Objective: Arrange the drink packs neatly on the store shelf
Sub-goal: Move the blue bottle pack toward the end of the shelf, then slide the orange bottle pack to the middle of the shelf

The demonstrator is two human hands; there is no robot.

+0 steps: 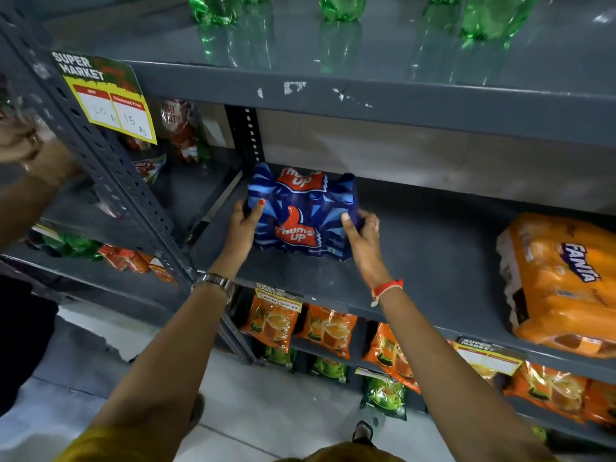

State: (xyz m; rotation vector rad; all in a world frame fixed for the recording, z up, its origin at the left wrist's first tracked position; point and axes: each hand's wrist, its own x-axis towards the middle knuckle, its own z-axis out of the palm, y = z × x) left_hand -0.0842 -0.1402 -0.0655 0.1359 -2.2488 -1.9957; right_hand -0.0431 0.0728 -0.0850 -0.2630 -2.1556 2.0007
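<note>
A blue Thums Up drink pack [301, 213] rests on the grey middle shelf [433, 248], close to the black upright at its left end. My left hand [241, 230] grips the pack's left side, thumb on top. My right hand [363, 240] grips its right side. An orange Fanta drink pack [563, 281] lies on the same shelf at the far right, well apart from the blue pack.
Green bottles [340, 8] stand on the shelf above. Orange tea packets [328, 330] and green packets [383, 396] fill the lower shelves. A yellow price card [113, 105] hangs on the left rack's post. Another person's arm [23, 168] reaches in at the left edge.
</note>
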